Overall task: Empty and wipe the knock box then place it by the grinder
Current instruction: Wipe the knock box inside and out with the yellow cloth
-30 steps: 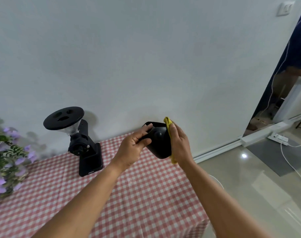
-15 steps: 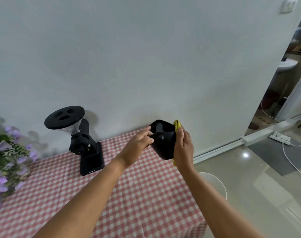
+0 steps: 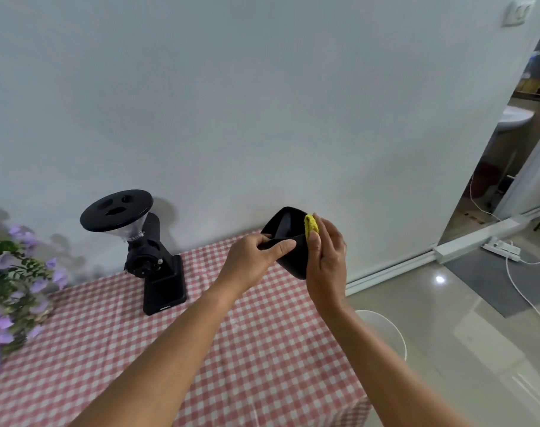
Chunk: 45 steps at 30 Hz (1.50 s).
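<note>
The black knock box (image 3: 288, 241) is held up in the air above the table's far right corner, tilted with its opening facing left and up. My left hand (image 3: 256, 260) pinches its near rim, thumb outside and fingers inside. My right hand (image 3: 327, 260) presses a yellow cloth (image 3: 310, 225) against the box's right side, with only the cloth's top edge showing. The black grinder (image 3: 151, 254) with its round hopper lid stands on the table to the left, by the wall.
A red-and-white checked tablecloth (image 3: 157, 349) covers the table. Purple flowers (image 3: 13, 288) stand at the left edge. A white round bin rim (image 3: 386, 328) sits on the floor right of the table. A white cable and power strip (image 3: 503, 249) lie near the doorway.
The knock box has turned so its opening shows more towards me. My right hand and the cloth have slid up along its right side. The person seen in the doorway has gone.
</note>
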Available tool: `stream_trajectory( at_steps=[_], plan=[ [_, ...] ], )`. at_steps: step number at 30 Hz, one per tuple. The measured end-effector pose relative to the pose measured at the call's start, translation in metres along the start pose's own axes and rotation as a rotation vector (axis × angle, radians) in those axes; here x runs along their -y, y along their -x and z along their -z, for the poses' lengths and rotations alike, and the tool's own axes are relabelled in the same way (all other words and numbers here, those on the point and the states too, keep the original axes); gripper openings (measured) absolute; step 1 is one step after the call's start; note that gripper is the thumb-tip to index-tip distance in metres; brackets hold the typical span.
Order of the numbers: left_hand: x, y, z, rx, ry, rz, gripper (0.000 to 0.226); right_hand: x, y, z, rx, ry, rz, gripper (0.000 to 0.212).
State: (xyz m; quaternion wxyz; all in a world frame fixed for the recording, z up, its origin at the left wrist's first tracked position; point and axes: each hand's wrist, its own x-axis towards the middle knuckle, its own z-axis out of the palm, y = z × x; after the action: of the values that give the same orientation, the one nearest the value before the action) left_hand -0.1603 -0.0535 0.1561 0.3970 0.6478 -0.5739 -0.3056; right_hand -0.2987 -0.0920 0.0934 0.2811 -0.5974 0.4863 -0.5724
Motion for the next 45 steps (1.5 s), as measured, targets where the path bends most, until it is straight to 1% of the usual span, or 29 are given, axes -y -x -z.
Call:
stream_trajectory(
  at_steps=[3,6,8,10,13,15,16,17,20,21,22,25,27,28,29,31,33,35,36,37,38,40,41,42,43,44,45],
  plan=[
    [0.004,0.001,-0.001,-0.06,0.014,-0.018,0.034,0.001,-0.002,0.001,0.004,-0.014,-0.006,0.044],
    [0.01,0.003,-0.001,-0.106,-0.015,-0.05,0.045,0.002,-0.016,0.001,-0.008,-0.071,-0.143,0.042],
    [0.012,0.006,-0.001,-0.137,-0.024,-0.059,0.047,0.004,-0.024,0.004,-0.009,-0.1,-0.203,0.043],
    [0.012,0.007,-0.001,-0.155,0.0,-0.072,0.044,0.008,-0.022,0.005,0.017,-0.055,-0.155,0.042],
    [0.009,0.007,-0.001,-0.169,0.046,-0.092,0.04,0.015,-0.004,0.004,0.049,0.127,0.099,0.046],
    [0.008,0.007,0.0,-0.158,0.06,-0.115,0.039,0.015,0.001,0.004,0.022,0.139,0.191,0.046],
    [0.008,0.007,0.002,-0.151,0.066,-0.125,0.038,0.014,-0.002,0.005,0.013,0.114,0.193,0.045],
    [0.009,0.007,0.004,-0.145,0.07,-0.13,0.036,0.014,-0.008,0.006,0.015,0.071,0.152,0.044],
    [0.011,0.007,0.008,-0.115,0.063,-0.147,0.028,0.015,-0.03,0.011,0.066,-0.119,-0.126,0.043],
    [0.011,0.007,0.008,-0.11,0.064,-0.148,0.027,0.016,-0.033,0.011,0.08,-0.133,-0.168,0.042],
    [0.011,0.007,0.008,-0.108,0.074,-0.144,0.028,0.017,-0.031,0.011,0.088,-0.102,-0.158,0.042],
    [0.01,0.009,0.008,-0.099,0.113,-0.125,0.027,0.022,-0.008,0.012,0.061,0.022,0.0,0.044],
    [0.011,0.01,0.01,-0.08,0.112,-0.134,0.025,0.021,-0.001,0.013,0.025,0.035,0.07,0.047],
    [0.013,0.01,0.011,-0.075,0.108,-0.138,0.024,0.023,-0.005,0.013,0.029,0.021,0.05,0.046],
    [0.014,0.011,0.012,-0.072,0.108,-0.138,0.024,0.022,-0.011,0.013,0.052,-0.016,-0.012,0.045],
    [0.016,0.012,0.015,-0.062,0.109,-0.14,0.023,0.029,-0.03,0.018,0.145,-0.139,-0.209,0.042],
    [0.015,0.014,0.017,-0.043,0.1,-0.155,0.022,0.037,-0.047,0.03,0.273,-0.241,-0.397,0.044],
    [0.015,0.014,0.016,-0.036,0.095,-0.166,0.022,0.042,-0.054,0.04,0.373,-0.223,-0.512,0.038],
    [0.016,0.014,0.014,-0.043,0.088,-0.166,0.022,0.044,-0.053,0.04,0.375,-0.187,-0.54,0.038],
    [0.017,0.014,0.012,-0.057,0.081,-0.162,0.023,0.043,-0.05,0.036,0.34,-0.149,-0.543,0.04],
    [0.018,0.014,0.01,-0.075,0.079,-0.152,0.024,0.039,-0.043,0.03,0.27,-0.121,-0.506,0.042],
    [0.022,0.013,0.008,-0.111,0.108,-0.107,0.028,0.028,-0.023,0.014,0.136,-0.083,-0.311,0.044],
    [0.024,0.013,0.009,-0.118,0.129,-0.087,0.029,0.022,-0.011,0.008,0.114,-0.05,-0.188,0.046],
    [0.024,0.013,0.011,-0.111,0.145,-0.079,0.029,0.016,-0.006,0.005,0.1,-0.013,-0.107,0.048],
    [0.024,0.014,0.012,-0.092,0.153,-0.083,0.028,0.015,-0.008,0.005,0.083,-0.014,-0.095,0.047],
    [0.023,0.014,0.014,-0.069,0.153,-0.095,0.027,0.02,-0.013,0.009,0.083,-0.05,-0.135,0.044],
    [0.021,0.015,0.016,-0.046,0.15,-0.111,0.026,0.024,-0.021,0.013,0.106,-0.099,-0.217,0.041]
  ],
)
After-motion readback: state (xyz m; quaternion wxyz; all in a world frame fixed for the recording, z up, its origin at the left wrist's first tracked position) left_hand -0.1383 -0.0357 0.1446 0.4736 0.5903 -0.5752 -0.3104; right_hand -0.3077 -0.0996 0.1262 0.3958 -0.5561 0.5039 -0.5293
